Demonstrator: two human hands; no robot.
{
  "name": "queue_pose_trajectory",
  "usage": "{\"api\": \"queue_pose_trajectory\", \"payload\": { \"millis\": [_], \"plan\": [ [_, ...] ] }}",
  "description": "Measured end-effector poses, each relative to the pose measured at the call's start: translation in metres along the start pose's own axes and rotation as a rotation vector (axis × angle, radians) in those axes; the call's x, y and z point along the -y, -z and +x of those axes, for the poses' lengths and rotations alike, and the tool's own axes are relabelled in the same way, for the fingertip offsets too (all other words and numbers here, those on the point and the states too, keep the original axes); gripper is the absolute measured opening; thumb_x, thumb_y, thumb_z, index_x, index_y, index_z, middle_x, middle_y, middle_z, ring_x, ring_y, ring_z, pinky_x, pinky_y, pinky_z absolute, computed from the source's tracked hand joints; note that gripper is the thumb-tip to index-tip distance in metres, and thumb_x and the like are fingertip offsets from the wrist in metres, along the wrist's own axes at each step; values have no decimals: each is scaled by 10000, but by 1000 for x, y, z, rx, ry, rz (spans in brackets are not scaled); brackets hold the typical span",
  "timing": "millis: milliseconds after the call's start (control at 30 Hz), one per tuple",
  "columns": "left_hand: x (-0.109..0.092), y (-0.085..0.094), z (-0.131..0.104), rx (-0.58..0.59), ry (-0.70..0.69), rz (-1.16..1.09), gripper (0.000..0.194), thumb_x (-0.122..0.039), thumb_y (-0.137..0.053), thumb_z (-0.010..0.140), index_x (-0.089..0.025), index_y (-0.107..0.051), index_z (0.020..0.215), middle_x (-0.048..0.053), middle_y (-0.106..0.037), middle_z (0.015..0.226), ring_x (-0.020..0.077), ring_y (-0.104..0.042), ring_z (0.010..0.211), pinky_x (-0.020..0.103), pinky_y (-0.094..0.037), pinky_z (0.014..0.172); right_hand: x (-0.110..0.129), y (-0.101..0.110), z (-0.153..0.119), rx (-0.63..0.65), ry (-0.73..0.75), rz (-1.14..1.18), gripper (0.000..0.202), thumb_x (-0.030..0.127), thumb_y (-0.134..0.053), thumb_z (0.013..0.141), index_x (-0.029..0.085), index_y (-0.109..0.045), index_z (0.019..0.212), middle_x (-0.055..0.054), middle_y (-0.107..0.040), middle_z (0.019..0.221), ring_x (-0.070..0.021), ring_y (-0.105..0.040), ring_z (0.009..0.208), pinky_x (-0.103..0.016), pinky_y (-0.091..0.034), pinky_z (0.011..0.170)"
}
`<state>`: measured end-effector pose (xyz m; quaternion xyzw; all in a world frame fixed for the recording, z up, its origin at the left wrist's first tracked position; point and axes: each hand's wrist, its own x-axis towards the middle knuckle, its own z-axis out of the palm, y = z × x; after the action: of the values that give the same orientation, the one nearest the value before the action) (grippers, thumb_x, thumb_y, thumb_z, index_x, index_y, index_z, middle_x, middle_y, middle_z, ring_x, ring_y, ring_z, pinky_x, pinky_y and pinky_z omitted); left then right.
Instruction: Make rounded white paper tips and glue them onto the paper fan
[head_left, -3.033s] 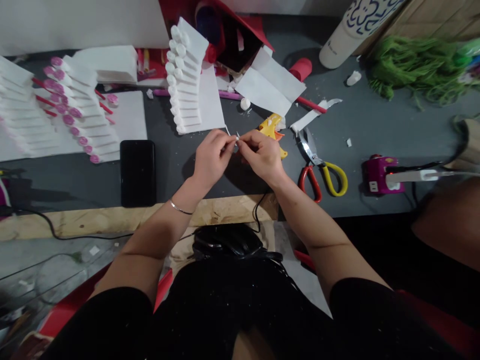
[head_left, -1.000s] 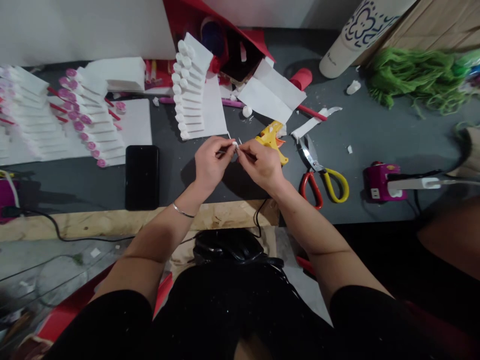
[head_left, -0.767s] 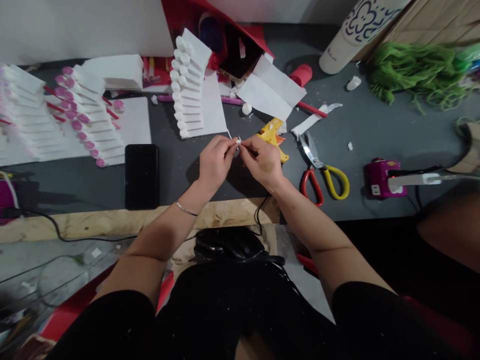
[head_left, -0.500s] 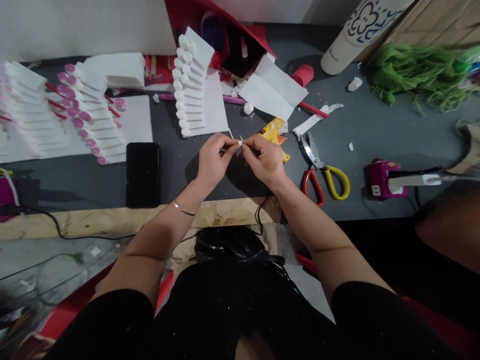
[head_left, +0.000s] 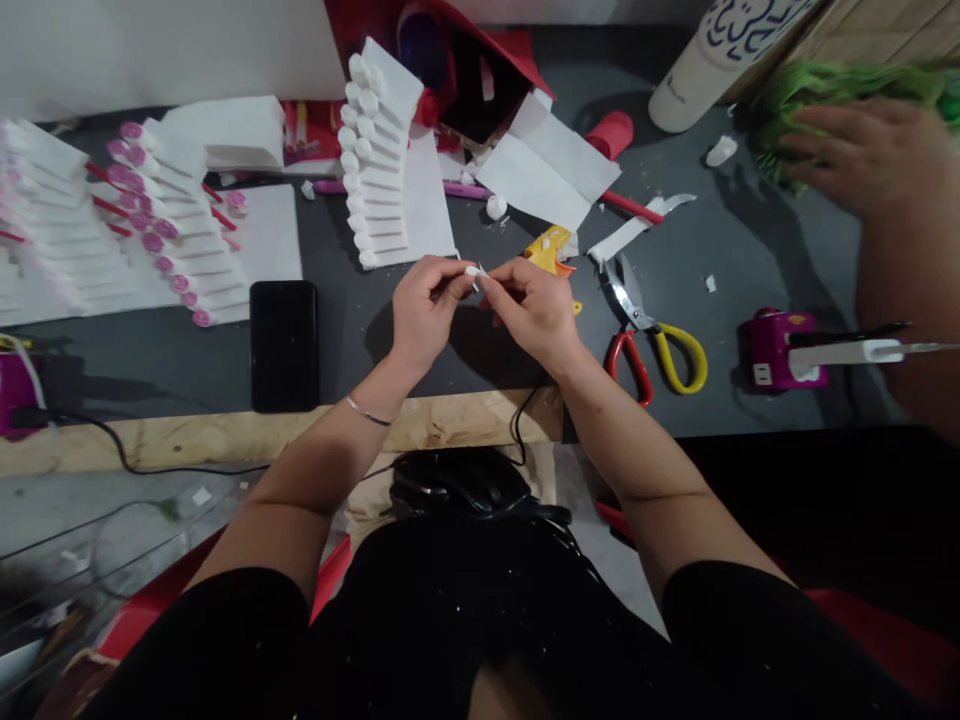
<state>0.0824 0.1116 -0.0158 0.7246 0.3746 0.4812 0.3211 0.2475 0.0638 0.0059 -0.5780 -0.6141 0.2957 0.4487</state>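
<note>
My left hand (head_left: 427, 305) and my right hand (head_left: 531, 305) meet fingertip to fingertip above the dark table. Both pinch a small white piece (head_left: 472, 271); a thin pale end sticks out by the fingers, and its exact kind is too small to tell. A yellow glue gun (head_left: 547, 245) lies just beyond my right hand, partly hidden by it. Right of that are scissors with a red and a yellow handle (head_left: 634, 315). Past my left hand, a row of white-tipped sticks (head_left: 367, 165) rests on white paper (head_left: 433, 205).
Pink-tipped sticks (head_left: 154, 225) lie at left, near a black phone-like slab (head_left: 283, 345). A white bottle (head_left: 686, 85) stands at back right. Another person's hand (head_left: 874, 155) is over green yarn (head_left: 795, 100). A purple power adapter (head_left: 784, 350) with cables sits at right.
Another person's hand and forearm have come in at the right, over the green yarn. More of the white piece shows between my fingers, and the view has shifted slightly.
</note>
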Motion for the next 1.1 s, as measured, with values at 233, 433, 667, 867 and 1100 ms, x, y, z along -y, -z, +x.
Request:
{"api": "queue_pose_trajectory", "payload": {
  "millis": [233, 433, 667, 867, 1100],
  "plan": [
    [6, -5, -2, -5, 91, -41, 442, -636, -601, 994, -220, -750, 974, 26, -767, 957, 109, -705, 718, 234, -550, 663, 3, -1, -3, 13, 176, -83, 341, 483, -528, 1057, 210, -627, 879, 9, -683, 707, -104, -591, 598, -252, -410, 585],
    [4, -6, -4, -15, 73, 17, 403, -591, -582, 1023, -226, -746, 976, 28, -748, 931, 137, -710, 790, 270, -563, 735, 0, -4, -2, 4, 160, -149, 287, 423, -523, 1052, 220, -616, 872, 15, -656, 689, -117, -569, 604, -266, -413, 598],
    [3, -4, -6, 9, -10, 224, 385, -539, -561, 1045, -233, -790, 1001, 36, -755, 913, 167, -702, 867, 309, -553, 813, 0, -5, -3, -19, 127, -169, 226, 354, -560, 1010, 227, -616, 832, 9, -634, 665, -126, -530, 571, -277, -407, 585],
    [2, -2, -8, 67, -45, 248, 298, -414, -568, 1067, -219, -792, 1077, 62, -770, 972, 175, -709, 904, 309, -554, 844, 0, -7, -4, -33, 104, -158, 187, 317, -577, 978, 230, -623, 820, 14, -633, 644, -129, -537, 544, -269, -405, 573],
    [-1, 4, -3, 51, 119, 48, 248, -415, -697, 994, -203, -798, 914, 32, -771, 841, 145, -699, 746, 264, -556, 698, 3, -10, -4, -36, 124, -135, 226, 369, -562, 980, 228, -635, 819, -5, -674, 638, -139, -558, 515, -266, -408, 544]
  ]
}}
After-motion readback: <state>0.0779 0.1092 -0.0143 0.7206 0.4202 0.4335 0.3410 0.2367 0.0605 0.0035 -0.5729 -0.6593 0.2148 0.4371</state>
